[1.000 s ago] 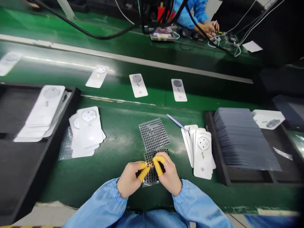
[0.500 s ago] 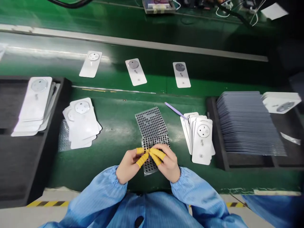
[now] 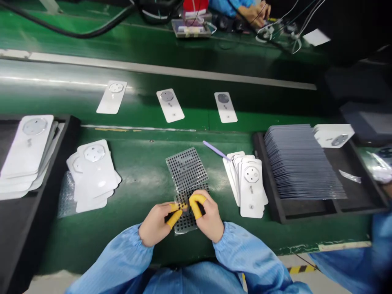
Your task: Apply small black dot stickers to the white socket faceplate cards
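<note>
Head view: white plates (image 3: 251, 188) beside dotted sheet (image 3: 186, 171).

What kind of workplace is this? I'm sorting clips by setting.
Most likely an electronics assembly line. A green conveyor belt carries spaced white plates, more plates sit stacked beside black trays, and both hands, in yellow finger cots, work a dotted sheet.

Bare green mat (image 3: 143, 171) between left plate stack (image 3: 93, 175) and right plate stack (image 3: 249, 183).
</note>
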`<state>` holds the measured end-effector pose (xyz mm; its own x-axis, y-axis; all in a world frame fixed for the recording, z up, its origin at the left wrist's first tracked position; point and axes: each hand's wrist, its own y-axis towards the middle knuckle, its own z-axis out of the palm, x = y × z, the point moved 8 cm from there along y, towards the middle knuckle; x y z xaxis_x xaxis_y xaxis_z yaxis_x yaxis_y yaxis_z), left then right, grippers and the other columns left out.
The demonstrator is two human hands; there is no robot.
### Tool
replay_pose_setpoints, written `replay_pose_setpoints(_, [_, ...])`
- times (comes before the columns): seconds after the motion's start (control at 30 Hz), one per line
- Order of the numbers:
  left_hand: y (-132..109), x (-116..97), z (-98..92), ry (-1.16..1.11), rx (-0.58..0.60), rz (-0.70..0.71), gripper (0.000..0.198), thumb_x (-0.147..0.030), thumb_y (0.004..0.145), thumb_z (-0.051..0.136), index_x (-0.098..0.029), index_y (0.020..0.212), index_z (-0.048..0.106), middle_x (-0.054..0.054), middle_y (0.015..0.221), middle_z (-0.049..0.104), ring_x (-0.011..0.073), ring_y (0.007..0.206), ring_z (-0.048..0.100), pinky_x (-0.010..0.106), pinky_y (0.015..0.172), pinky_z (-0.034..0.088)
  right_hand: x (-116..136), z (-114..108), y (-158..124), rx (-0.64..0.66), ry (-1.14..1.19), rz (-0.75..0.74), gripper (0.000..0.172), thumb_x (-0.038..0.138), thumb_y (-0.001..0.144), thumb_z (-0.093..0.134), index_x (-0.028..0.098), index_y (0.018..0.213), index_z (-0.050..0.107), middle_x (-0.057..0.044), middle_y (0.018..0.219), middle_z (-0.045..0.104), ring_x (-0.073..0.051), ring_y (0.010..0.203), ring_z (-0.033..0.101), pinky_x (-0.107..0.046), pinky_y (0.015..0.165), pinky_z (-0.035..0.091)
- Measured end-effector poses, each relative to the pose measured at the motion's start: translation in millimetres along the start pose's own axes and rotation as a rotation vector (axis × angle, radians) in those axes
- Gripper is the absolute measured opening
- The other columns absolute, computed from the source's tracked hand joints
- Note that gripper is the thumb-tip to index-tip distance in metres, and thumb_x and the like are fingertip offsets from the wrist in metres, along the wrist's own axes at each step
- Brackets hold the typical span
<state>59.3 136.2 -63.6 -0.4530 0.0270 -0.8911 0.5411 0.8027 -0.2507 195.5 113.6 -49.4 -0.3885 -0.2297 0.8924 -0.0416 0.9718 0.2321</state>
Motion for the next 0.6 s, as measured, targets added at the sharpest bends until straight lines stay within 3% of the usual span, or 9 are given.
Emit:
replay_pose_setpoints(0.1, [11.0, -3.5, -26.9, 0.108, 0.066, -0.062, 0.023, -0.028, 0.080, 0.058, -0.018, 0.098, 0.068, 0.004, 0.076, 0.075, 0.0185, 0.062, 0.071, 0.024, 0.055, 0.056, 3.4, -6.4, -1.9, -0.043, -0.040, -0.046, 0.018, 0.008, 0.086, 0.050, 0.019, 0.097, 0.059, -0.008, 0.092, 0.062, -0.017, 0.086, 0.060, -0.032, 0.074, 0.054])
replay_pose_setpoints(0.2, [63.6, -34.6, -68.1, 0.457, -0.047, -0.075, 0.030, -0.036, 0.082, 0.056, -0.016, 0.100, 0.069, 0.006, 0.074, 0.076, 0.0232, 0.065, 0.072, 0.030, 0.062, 0.056, 4.4, -6.8, -6.4, -0.097, -0.043, -0.060, 0.018, 0.009, 0.086, 0.053, 0.019, 0.099, 0.060, -0.008, 0.091, 0.063, -0.017, 0.084, 0.060, -0.031, 0.072, 0.054])
replay_pose_setpoints(0.27, [126.8, -73.0, -82.0, 0.604, -0.141, 0.015, 0.033, -0.033, 0.085, 0.052, -0.013, 0.107, 0.067, 0.009, 0.085, 0.076, 0.0275, 0.081, 0.071, 0.037, 0.078, 0.054, 6.1, -2.1, -8.2, -0.135, -0.014, -0.047, 0.019, 0.009, 0.085, 0.054, 0.019, 0.099, 0.060, -0.008, 0.092, 0.063, -0.017, 0.083, 0.061, -0.031, 0.071, 0.055])
replay_pose_setpoints(0.33, [204.2, -106.7, -80.4, 0.590, -0.169, 0.092, 0.038, -0.031, 0.088, 0.050, -0.014, 0.121, 0.059, 0.008, 0.105, 0.072, 0.0247, 0.099, 0.066, 0.036, 0.091, 0.048, 13.0, -1.5, -4.0, -0.165, 0.005, -0.042, 0.018, 0.009, 0.084, 0.055, 0.019, 0.097, 0.062, -0.008, 0.091, 0.064, -0.016, 0.081, 0.062, -0.030, 0.069, 0.055])
replay_pose_setpoints(0.4, [281.1, -130.3, -73.2, 0.585, -0.188, 0.132, 0.042, -0.032, 0.087, 0.056, -0.014, 0.125, 0.054, 0.011, 0.123, 0.063, 0.0262, 0.113, 0.058, 0.042, 0.099, 0.042, 30.0, -23.0, 10.7, -0.211, -0.046, -0.095, 0.015, 0.010, 0.084, 0.056, 0.019, 0.094, 0.063, -0.006, 0.084, 0.065, -0.014, 0.073, 0.063, -0.026, 0.062, 0.056])
replay_pose_setpoints(0.47, [344.7, -141.5, -66.3, 0.581, -0.210, 0.134, 0.043, -0.034, 0.088, 0.058, -0.017, 0.127, 0.051, 0.012, 0.136, 0.050, 0.0287, 0.121, 0.049, 0.053, 0.101, 0.038, 57.6, -79.7, 35.2, -0.284, -0.153, -0.226, 0.011, 0.013, 0.085, 0.057, 0.021, 0.088, 0.065, -0.001, 0.073, 0.065, -0.012, 0.063, 0.062, -0.021, 0.053, 0.054])
replay_pose_setpoints(0.5, [369.6, -142.0, -63.7, 0.574, -0.219, 0.121, 0.043, -0.034, 0.088, 0.058, -0.018, 0.127, 0.050, 0.011, 0.137, 0.047, 0.0294, 0.122, 0.048, 0.055, 0.100, 0.038, 77.2, -110.1, 49.8, -0.196, -0.219, -0.375, 0.009, 0.019, 0.084, 0.060, 0.024, 0.087, 0.067, 0.001, 0.073, 0.067, -0.012, 0.064, 0.064, -0.022, 0.053, 0.055])
replay_pose_setpoints(0.6, [417.8, -129.1, -58.8, 0.521, -0.245, 0.078, 0.040, -0.032, 0.089, 0.058, -0.018, 0.125, 0.052, 0.011, 0.134, 0.050, 0.0287, 0.118, 0.051, 0.054, 0.097, 0.042, 96.8, -254.1, 90.5, -0.289, -0.253, -0.445, 0.025, 0.028, 0.092, 0.046, 0.032, 0.084, 0.069, 0.007, 0.083, 0.070, -0.013, 0.078, 0.067, -0.025, 0.063, 0.056])
